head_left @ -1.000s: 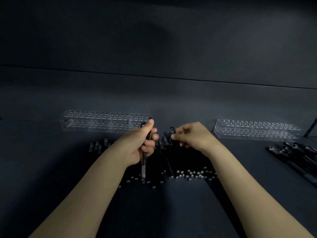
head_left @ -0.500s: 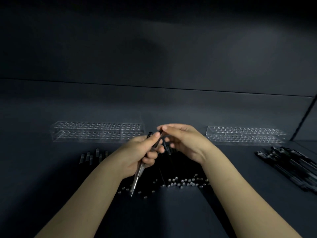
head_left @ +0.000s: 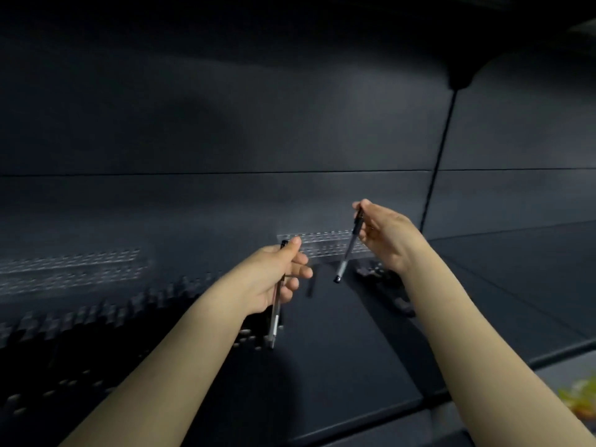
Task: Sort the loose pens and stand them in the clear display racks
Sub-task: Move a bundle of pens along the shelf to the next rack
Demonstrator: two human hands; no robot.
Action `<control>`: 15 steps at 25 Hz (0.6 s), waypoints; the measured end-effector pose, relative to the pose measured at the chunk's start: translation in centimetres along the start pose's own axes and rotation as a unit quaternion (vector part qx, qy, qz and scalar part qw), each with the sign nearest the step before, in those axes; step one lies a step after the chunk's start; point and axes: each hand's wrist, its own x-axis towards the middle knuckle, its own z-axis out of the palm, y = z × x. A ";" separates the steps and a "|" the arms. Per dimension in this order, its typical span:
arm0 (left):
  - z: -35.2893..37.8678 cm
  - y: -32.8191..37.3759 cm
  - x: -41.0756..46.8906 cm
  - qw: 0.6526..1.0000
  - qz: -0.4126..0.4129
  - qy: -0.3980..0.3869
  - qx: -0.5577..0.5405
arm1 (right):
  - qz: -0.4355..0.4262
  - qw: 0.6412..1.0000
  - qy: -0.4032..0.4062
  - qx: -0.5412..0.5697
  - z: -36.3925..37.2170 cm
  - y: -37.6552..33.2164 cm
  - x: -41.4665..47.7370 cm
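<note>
The left hand [head_left: 274, 279] is closed around a clear pen [head_left: 276, 311], thumb up by the dark cap end at the top, the barrel running down out of the fist to a tip just above the dark table [head_left: 338, 366]. The right hand [head_left: 383, 237] is raised higher and well apart from the left, pinching a second pen [head_left: 350, 246] near its upper end between thumb and fingertips; that pen hangs tilted, its lower end pointing down and to the left, clear of the table. Behind the right hand and its pen lies a clear rack [head_left: 322, 243], flat on the table against the dark back wall. A second rack [head_left: 74, 266] sits far to the left, smeared by motion blur. In front of it, a blurred spread of loose pens [head_left: 96, 314] covers the left of the table. Another dark heap [head_left: 383, 285] lies beside the right forearm; what is in it cannot be told.
</note>
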 end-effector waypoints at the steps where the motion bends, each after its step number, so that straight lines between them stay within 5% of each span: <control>1: 2.1 -0.1 0.9 1.000 -0.003 -0.013 -0.007 | 0.002 1.000 0.014 -0.026 -2.2 -0.8 0.5; 6: 12.6 -0.7 5.5 0.996 -0.055 -0.007 -0.071 | 0.035 0.975 0.043 -0.216 -11.8 -3.7 3.7; 15: 17.3 -1.6 10.3 0.964 -0.075 0.158 -0.201 | -0.001 0.914 -0.103 -0.391 -15.9 0.2 10.1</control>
